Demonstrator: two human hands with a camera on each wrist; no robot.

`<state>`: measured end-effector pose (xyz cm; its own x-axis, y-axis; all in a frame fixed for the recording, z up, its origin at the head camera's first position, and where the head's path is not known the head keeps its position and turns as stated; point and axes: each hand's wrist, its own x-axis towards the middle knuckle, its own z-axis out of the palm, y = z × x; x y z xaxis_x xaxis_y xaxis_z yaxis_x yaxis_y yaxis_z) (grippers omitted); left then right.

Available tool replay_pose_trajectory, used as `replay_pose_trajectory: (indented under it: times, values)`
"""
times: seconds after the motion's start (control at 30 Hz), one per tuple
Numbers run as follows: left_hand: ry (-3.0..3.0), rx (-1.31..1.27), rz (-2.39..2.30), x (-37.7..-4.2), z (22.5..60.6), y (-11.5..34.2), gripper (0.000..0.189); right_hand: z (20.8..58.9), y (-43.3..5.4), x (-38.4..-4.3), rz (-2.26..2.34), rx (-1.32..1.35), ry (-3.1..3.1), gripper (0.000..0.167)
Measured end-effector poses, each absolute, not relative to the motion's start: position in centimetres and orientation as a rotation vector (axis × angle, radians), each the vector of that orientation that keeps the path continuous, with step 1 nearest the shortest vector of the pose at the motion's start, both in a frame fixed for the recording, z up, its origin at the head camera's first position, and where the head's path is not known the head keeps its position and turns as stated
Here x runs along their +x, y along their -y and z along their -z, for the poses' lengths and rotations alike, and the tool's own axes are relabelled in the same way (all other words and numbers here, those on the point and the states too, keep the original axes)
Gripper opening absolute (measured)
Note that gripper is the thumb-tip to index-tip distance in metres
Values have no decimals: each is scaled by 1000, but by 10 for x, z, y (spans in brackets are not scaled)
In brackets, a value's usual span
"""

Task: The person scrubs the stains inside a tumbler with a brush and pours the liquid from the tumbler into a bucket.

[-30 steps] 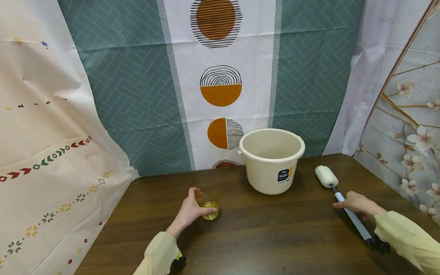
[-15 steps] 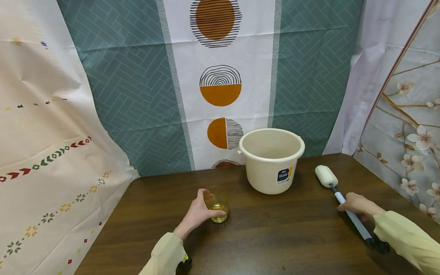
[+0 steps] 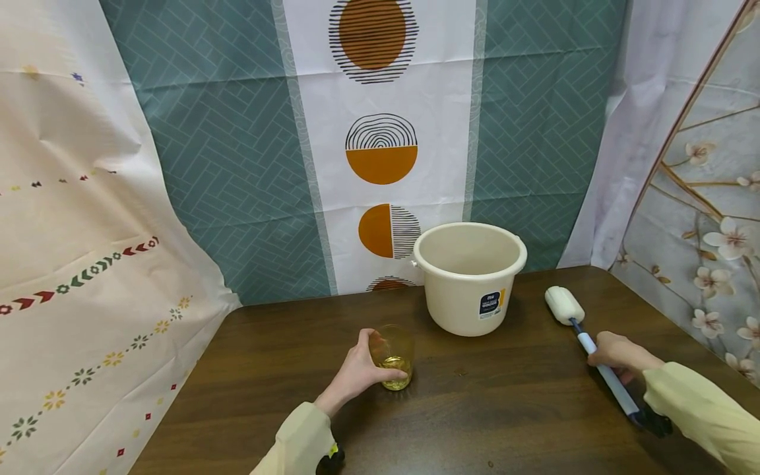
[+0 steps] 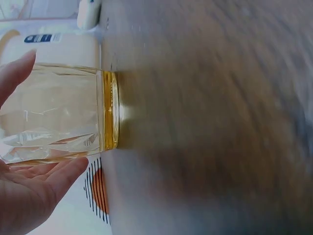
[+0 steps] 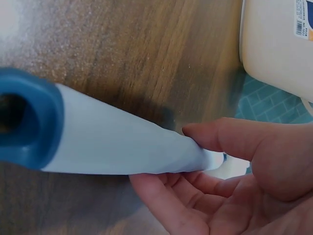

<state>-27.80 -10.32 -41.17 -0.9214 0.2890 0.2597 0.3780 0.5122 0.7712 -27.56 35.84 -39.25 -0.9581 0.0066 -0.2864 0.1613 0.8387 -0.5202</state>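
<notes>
My left hand (image 3: 358, 373) holds a clear yellowish drinking glass (image 3: 400, 359) from its left side, thumb in front and fingers behind. In the left wrist view the glass (image 4: 58, 112) has faceted walls and a thick amber base at the tabletop. On the right, my right hand (image 3: 623, 354) grips a long-handled sponge brush (image 3: 564, 305) with a white head pointing toward the back. The right wrist view shows its pale handle (image 5: 117, 137) between thumb and fingers, with a blue loop at the end.
A cream bucket (image 3: 469, 300) with a label stands upright at the back, between the glass and the brush head. Dark brown wood forms the tabletop (image 3: 475, 409). Patterned cloths (image 3: 237, 165) hang behind and at both sides.
My left hand has moved right and slightly toward the front with the glass. My right hand has shifted slightly right along the brush handle; the bucket has stayed put.
</notes>
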Motion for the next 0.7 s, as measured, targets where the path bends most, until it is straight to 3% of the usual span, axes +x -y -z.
replay_pose_trajectory:
  times: [0.7]
  values:
    - [2582,-773,1585,-277,417,91,79,387,-363,-272,842,127,-2794,21]
